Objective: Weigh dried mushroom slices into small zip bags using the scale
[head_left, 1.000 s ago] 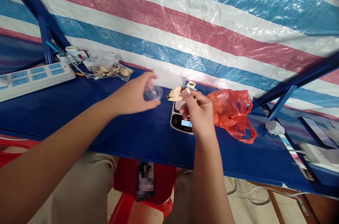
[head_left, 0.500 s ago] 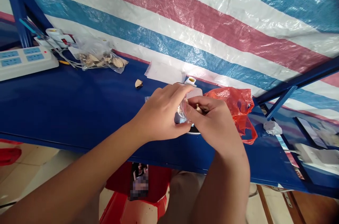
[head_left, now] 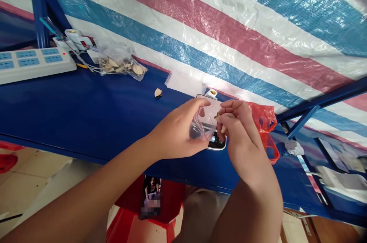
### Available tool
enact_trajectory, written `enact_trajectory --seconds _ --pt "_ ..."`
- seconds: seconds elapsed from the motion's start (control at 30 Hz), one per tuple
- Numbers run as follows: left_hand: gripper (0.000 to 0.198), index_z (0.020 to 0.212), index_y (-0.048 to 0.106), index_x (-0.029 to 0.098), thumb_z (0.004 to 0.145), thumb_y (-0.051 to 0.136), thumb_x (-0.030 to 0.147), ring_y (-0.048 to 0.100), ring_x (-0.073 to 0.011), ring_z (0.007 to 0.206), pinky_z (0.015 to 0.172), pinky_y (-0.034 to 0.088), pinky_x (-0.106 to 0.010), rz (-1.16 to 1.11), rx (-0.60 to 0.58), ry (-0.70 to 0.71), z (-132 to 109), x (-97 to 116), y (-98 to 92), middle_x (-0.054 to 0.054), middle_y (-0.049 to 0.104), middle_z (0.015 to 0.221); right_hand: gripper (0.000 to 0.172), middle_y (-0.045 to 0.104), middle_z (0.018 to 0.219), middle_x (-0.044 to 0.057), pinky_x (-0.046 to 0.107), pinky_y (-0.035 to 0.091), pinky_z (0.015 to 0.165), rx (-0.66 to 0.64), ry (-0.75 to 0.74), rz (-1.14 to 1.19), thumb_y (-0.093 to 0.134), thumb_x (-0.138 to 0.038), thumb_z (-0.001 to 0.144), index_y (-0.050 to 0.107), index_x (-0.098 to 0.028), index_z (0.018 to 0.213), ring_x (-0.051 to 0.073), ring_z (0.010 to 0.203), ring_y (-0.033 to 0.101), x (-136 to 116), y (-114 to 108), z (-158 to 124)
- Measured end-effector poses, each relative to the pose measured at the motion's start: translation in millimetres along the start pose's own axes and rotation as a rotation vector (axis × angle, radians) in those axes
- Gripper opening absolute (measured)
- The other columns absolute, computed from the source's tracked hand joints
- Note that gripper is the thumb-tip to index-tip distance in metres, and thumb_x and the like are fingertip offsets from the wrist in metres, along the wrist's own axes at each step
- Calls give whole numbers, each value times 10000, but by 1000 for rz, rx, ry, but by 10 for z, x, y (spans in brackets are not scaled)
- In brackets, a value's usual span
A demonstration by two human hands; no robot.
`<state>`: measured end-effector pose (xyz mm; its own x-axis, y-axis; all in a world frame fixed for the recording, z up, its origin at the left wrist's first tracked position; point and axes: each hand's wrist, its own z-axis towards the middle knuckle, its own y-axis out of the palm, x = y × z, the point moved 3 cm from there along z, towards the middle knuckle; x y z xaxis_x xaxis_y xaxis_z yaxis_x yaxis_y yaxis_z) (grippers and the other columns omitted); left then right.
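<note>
My left hand [head_left: 179, 130] is closed around a small clear zip bag [head_left: 202, 126], keeping its red-edged mouth spread toward the right. Just beside that mouth, my right hand [head_left: 239, 124] pinches a small beige, dark-edged piece [head_left: 222, 124], partly hidden by the fingers. Beneath both hands sits a small digital scale [head_left: 218, 144] with a lit display; the hands cover much of it. A similar beige piece [head_left: 158, 93] lies alone on the blue table [head_left: 94, 116], left of the hands.
A clear bag of beige pieces [head_left: 123, 66] lies near a white power strip [head_left: 37, 63] at the left. Flat clear bags [head_left: 185, 82] lie behind the scale. A red plastic bag [head_left: 265, 120] is right of my hands. A phone [head_left: 151, 197] rests on a red stool [head_left: 172, 204].
My right hand has drawn back rightward from the bag with the piece in its fingers. The bag's mouth now shows wide, and the scale's display has come into sight. The view has shifted slightly.
</note>
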<state>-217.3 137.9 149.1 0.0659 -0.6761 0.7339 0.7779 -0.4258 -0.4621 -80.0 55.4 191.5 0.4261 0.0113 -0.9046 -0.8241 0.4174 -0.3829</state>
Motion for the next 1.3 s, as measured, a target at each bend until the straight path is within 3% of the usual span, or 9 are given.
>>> enact_trajectory --seconds 0.17,0.4,0.57,0.77,0.93,1.0,1.1,1.23,1.3 --pt "600 1385 449 224 850 715 280 706 -239 1071 912 567 -380 -83 -6 13 4 46 52 -103 686 1286 271 700 1034 12 302 566 724 -141 -50 -55 657 -309 992 541 -313 1237 172 879 691 -37 -16 -35" --pt "667 1424 414 239 829 714 255 669 -304 1220 1005 559 -453 -23 47 28 -27 35 95 -139 639 1386 260 770 904 19 278 499 551 19 -41 -307 801 -358 892 677 -268 1103 174 698 688 -141 -42 -76" --pt "661 1448 406 237 856 699 259 661 -300 1242 1025 548 -461 11 55 30 -38 26 127 -140 636 1398 135 780 948 27 309 497 590 65 -164 -400 777 -340 920 809 -284 1038 160 649 648 -188 -29 -83" --pt "655 1447 428 223 863 713 312 671 -304 1217 1050 544 -490 -12 70 -9 -33 36 178 -144 663 1339 199 761 916 12 304 516 712 -103 -198 -382 646 -391 1016 789 -276 939 195 863 698 -242 22 -107" --pt "997 1591 319 286 759 857 397 597 -360 1360 1051 546 -522 -138 -129 -41 -6 -94 26 -169 589 1476 133 765 919 0 285 495 676 -152 -99 -296 652 -291 994 773 -265 946 182 838 705 -123 9 -31" --pt "943 1588 341 345 799 842 471 548 -358 1435 1042 557 -504 -253 -209 -116 18 -254 -102 -150 570 1523 138 759 918 7 286 509 715 -123 -102 -186 645 -317 1010 749 -251 945 181 852 700 -55 -53 14" --pt "623 1466 492 305 936 683 571 632 -317 1352 1025 569 -482 -434 -220 -338 54 -510 -237 -148 644 1445 136 756 952 22 286 534 772 -37 -134 -46 663 -336 1011 743 -243 952 177 880 700 47 -173 70" --pt "647 1387 560 226 871 769 556 756 -279 1076 905 607 -451 -593 -354 -558 65 -591 -132 -149 745 1249 135 754 963 42 327 576 803 132 -121 63 688 -378 996 720 -247 997 197 878 720 183 -283 117" --pt "637 1329 602 212 809 841 492 765 -265 992 852 608 -432 -640 -319 -608 76 -565 -58 -128 769 1148 167 756 961 50 367 590 824 173 -97 105 680 -418 1000 684 -251 1015 213 874 729 228 -291 135"
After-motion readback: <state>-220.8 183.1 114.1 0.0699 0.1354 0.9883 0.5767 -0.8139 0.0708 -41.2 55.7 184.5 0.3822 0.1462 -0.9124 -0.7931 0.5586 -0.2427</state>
